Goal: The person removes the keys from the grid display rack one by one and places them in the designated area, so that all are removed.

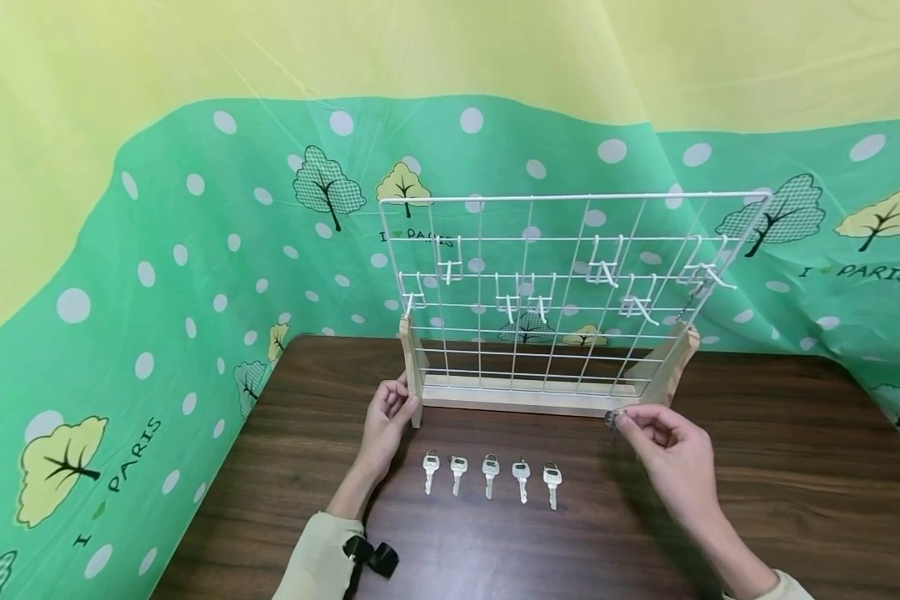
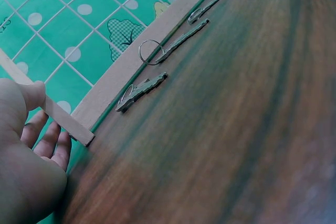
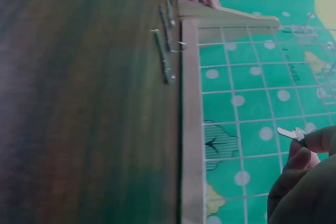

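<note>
My left hand (image 1: 385,421) holds the left wooden upright (image 1: 412,358) of a rack stand, thumb in front and fingers behind it. In the left wrist view that upright (image 2: 68,124) lies between thumb and fingers. My right hand (image 1: 673,454) pinches a key (image 3: 287,133) between thumb and fingertips, raised off the table near the stand's right front corner. Blurred in the head view, this key (image 1: 612,419) appears dark. Several silver keys with rings, one of them the middle key (image 1: 491,475), lie in a row on the table before the stand.
A white wire grid (image 1: 570,197) leans in the wooden stand (image 1: 525,400). Several white hooks, such as one hook (image 1: 603,271), hang on it. Beneath is a dark wooden table (image 1: 450,550). A green and yellow patterned cloth (image 1: 195,283) covers the background.
</note>
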`<act>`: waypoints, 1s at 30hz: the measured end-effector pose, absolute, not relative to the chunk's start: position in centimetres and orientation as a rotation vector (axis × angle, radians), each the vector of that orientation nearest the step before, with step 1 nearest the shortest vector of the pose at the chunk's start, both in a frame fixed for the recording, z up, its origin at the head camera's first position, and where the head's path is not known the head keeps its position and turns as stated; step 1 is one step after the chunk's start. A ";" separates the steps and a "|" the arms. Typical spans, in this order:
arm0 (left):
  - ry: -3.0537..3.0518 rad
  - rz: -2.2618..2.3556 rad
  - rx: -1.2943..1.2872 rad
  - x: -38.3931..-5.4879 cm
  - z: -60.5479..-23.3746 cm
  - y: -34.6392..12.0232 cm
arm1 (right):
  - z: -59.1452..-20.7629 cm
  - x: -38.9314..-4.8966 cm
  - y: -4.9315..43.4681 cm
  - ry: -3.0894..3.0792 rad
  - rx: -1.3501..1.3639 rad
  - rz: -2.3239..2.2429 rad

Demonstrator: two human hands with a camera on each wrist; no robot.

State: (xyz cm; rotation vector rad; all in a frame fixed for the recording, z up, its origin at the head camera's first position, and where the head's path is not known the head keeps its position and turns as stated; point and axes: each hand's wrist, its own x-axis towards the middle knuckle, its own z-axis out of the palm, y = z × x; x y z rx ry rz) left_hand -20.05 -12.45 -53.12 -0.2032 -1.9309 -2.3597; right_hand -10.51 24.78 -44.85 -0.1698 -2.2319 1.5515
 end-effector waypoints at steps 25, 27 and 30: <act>-1.949 -2.340 -0.197 -20.0 -53.1 -12.4 | -49.3 -10.2 25.0 -2.612 -0.189 1.711; -1.946 -2.341 -0.197 -20.0 -53.0 -12.4 | -49.5 -10.2 24.9 -2.658 -0.175 1.671; -1.942 -2.342 -0.201 -19.9 -53.0 -12.4 | -49.5 -10.1 24.8 -2.706 -0.154 1.618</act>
